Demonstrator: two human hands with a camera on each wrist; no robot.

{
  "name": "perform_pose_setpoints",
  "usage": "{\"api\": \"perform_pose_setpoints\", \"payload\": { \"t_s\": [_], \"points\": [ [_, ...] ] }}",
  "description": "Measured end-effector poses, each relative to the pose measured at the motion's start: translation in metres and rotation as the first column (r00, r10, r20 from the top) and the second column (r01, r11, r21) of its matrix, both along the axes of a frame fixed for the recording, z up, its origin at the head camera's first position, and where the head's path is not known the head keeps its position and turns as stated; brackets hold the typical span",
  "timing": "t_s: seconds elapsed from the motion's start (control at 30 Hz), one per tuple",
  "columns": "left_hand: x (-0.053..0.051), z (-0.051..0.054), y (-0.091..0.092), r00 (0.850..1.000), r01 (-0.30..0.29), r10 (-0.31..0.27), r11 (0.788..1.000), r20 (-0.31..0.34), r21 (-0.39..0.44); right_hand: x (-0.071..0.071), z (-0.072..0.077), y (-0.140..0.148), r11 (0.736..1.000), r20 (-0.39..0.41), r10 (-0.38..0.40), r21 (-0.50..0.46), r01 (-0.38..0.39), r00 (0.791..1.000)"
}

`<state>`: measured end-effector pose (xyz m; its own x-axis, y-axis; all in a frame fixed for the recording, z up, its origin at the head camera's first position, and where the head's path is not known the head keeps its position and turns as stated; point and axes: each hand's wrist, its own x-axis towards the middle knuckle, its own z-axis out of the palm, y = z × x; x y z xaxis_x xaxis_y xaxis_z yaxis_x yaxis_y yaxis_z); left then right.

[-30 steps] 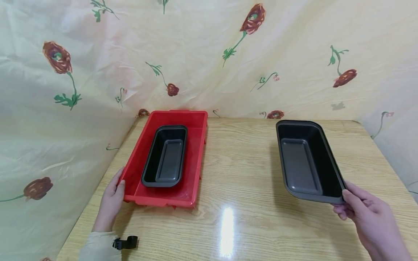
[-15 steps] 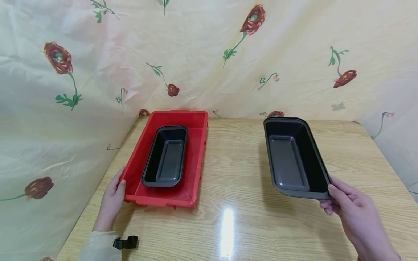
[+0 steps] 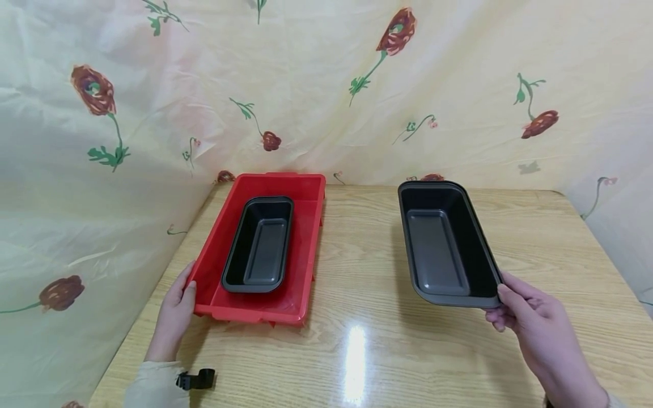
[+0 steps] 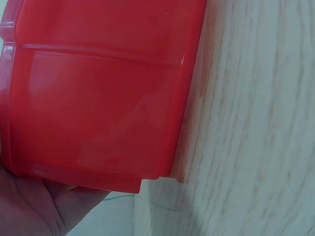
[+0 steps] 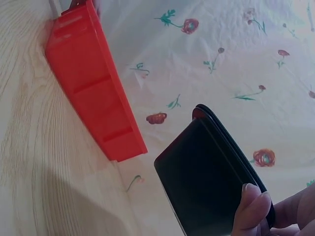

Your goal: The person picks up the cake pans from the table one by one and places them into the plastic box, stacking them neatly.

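Note:
A red plastic tray (image 3: 301, 249) stands at the left of the table, its outer wall (image 4: 98, 108) filling much of the left wrist view. My left hand (image 3: 176, 309) holds its near left corner, thumb over the rim. Inside the tray lies a dark loaf pan (image 3: 266, 249). At the right, my right hand (image 3: 541, 328) pinches the near right corner of a second dark loaf pan (image 3: 437, 252), thumb on the rim and fingers underneath. That pan is raised off the table and tilted. The right wrist view shows its outer side (image 5: 202, 177).
The wooden table (image 3: 357, 283) has a bright glare spot (image 3: 355, 362) near its front. Flower-patterned cloth (image 3: 316, 85) hangs behind and along the sides. A black strap (image 3: 196, 379) sits at my left sleeve.
My right hand has carried the second loaf pan leftward, closer to the tray. The left hand, the tray and the pan in it have stayed put.

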<state>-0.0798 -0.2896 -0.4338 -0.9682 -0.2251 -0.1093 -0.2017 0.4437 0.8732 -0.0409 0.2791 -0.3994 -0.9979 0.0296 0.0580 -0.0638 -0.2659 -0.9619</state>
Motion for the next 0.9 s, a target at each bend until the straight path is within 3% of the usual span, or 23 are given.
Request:
{"api": "perform_pose_setpoints", "payload": {
  "t_s": [0.9],
  "points": [
    [0.0, -0.001, -0.001, 1.0, 0.01, -0.01, 1.0, -0.003, 0.006, -0.011, 0.012, -0.039, 0.997, -0.037, 0.072, 0.041, -0.07, 0.997]
  ]
}}
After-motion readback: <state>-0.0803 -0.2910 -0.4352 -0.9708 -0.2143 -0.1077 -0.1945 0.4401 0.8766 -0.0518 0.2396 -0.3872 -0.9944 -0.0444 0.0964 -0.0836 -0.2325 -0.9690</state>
